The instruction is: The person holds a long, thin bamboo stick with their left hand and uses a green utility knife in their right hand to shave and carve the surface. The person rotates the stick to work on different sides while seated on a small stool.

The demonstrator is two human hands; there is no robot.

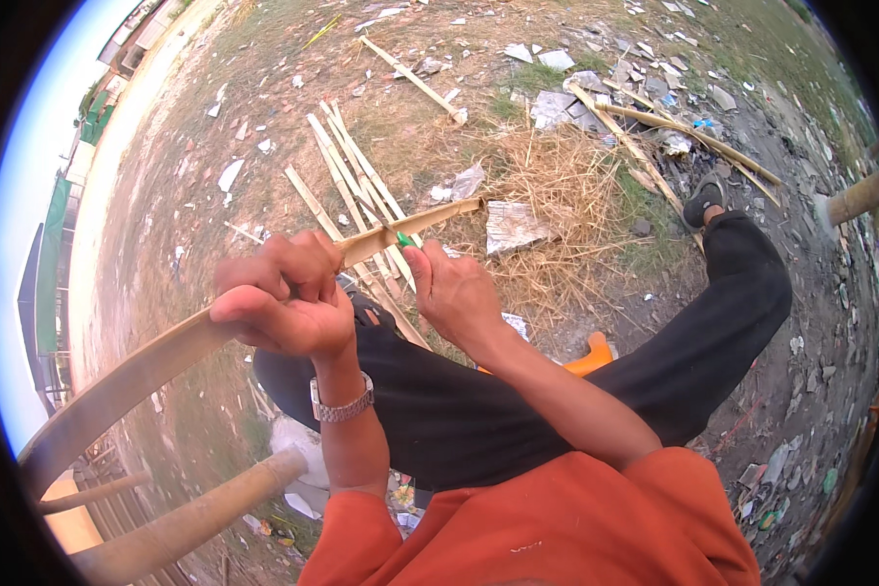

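Note:
A long split bamboo strip (127, 391) runs from the lower left, through my left hand (288, 293), to a far end over the ground ahead. My left hand is closed around it, the thumb lying along its near side. My right hand (459, 293) is closed on a small knife (403, 238) with a green part showing by the thumb. The knife's thin blade points up and left and meets the strip just beyond my left hand. Most of the knife's handle is hidden in my fist.
Several cut bamboo strips (354, 166) lie ahead on the ground. Straw (566, 215) spreads right of them, near broken tile pieces (557, 107) and longer bamboo pieces (635, 142). An orange object (596, 355) shows behind my leg. Bamboo poles (195, 513) stand lower left; another post (859, 198) is at right.

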